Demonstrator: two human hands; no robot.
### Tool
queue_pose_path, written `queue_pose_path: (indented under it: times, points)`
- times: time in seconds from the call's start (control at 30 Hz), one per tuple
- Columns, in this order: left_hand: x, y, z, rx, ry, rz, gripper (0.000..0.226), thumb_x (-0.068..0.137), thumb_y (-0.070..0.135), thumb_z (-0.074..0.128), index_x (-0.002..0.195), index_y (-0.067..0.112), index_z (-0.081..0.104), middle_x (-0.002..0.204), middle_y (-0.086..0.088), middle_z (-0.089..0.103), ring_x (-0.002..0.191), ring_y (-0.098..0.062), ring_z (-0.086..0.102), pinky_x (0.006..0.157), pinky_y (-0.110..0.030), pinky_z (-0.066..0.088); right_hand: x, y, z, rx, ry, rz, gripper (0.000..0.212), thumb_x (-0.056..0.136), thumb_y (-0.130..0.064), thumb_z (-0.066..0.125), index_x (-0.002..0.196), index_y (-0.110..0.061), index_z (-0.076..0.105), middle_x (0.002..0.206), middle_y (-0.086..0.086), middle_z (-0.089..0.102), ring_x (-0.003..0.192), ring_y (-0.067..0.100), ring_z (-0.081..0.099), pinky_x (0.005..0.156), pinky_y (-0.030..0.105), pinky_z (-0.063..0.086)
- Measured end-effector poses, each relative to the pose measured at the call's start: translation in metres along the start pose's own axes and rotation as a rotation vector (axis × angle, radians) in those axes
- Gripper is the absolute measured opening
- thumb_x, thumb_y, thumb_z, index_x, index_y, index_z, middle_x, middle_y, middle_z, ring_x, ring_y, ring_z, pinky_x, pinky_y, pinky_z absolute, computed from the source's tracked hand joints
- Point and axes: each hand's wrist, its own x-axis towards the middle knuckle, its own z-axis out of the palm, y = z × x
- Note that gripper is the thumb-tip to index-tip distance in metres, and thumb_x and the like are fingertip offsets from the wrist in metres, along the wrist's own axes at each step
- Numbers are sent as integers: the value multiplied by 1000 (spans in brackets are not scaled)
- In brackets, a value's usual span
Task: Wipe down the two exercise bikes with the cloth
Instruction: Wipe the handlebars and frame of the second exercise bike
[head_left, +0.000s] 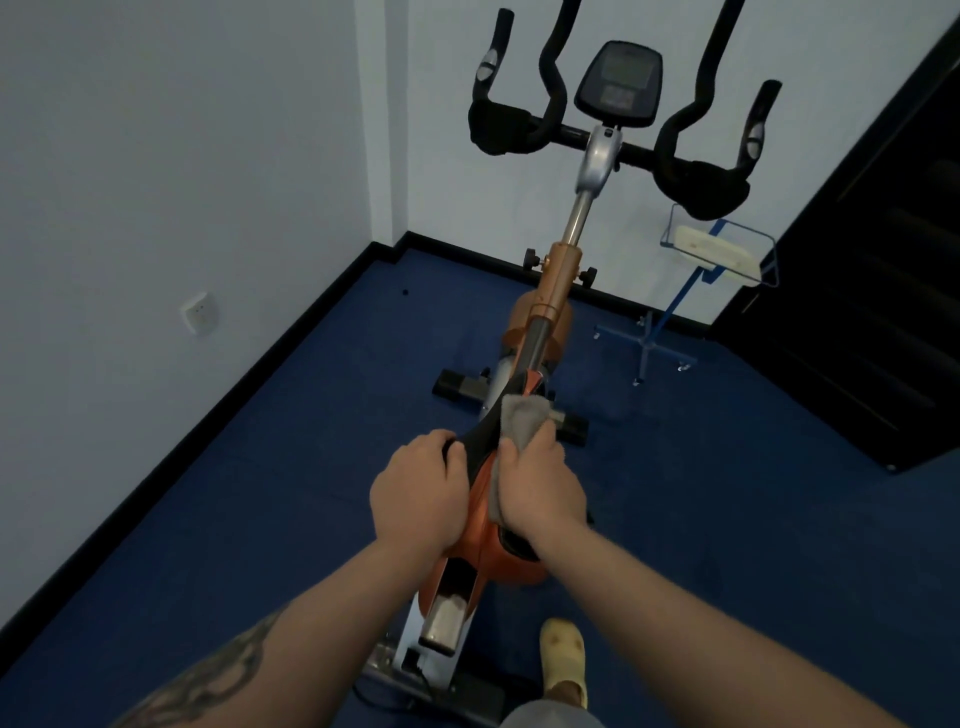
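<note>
An orange and black exercise bike (558, 280) stands in front of me, with black handlebars (691, 171) and a console (619, 83) up by the far wall. Its saddle (480, 441) lies just below me. My left hand (418, 493) grips the saddle's left side. My right hand (540, 486) holds a grey cloth (522, 415) pressed against the saddle's right side, and the cloth sticks out past my fingers toward the saddle's nose. Only one bike is in view.
Blue carpet (260, 493) covers the floor. A blue wheeled stand (670, 312) with a wire basket stands right of the bike. A dark door (857, 312) is further right. White walls close the corner, with a socket (200, 312) on the left. My shoe (563, 654) is beside the frame.
</note>
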Motion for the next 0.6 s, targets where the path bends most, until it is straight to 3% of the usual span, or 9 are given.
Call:
queue_pose_path:
  times: [0.13, 0.37, 0.53, 0.6]
  points:
    - [2, 0, 0, 2, 2, 1, 35, 101, 37, 35, 122, 25, 60, 109, 7, 64, 97, -12, 58, 81, -38, 50, -26, 14, 5, -23, 61, -153, 67, 99, -52, 24, 154, -20, 2, 150, 8, 31, 125, 26, 43, 92, 39, 42]
    - [1, 1, 0, 13, -3, 5, 35, 101, 36, 34, 123, 25, 59, 114, 6, 64, 103, -14, 58, 83, -38, 49, 19, -10, -4, 26, -42, 71, 60, 103, -44, 25, 149, -6, 17, 144, 16, 43, 117, 35, 53, 83, 38, 43]
    - [0, 0, -1, 1, 3, 17, 34, 101, 36, 35, 120, 24, 60, 108, 6, 64, 96, -13, 58, 81, -38, 50, -35, 20, 5, -9, 76, -188, 68, 99, -52, 24, 154, -19, 3, 150, 6, 31, 125, 22, 42, 91, 34, 41]
    - [1, 1, -1, 0, 1, 21, 34, 101, 36, 35, 120, 24, 61, 107, 6, 64, 96, -12, 59, 81, -38, 51, -32, 22, 4, -15, 84, -210, 68, 98, -52, 24, 154, -20, 3, 150, 5, 30, 125, 21, 42, 88, 33, 40]
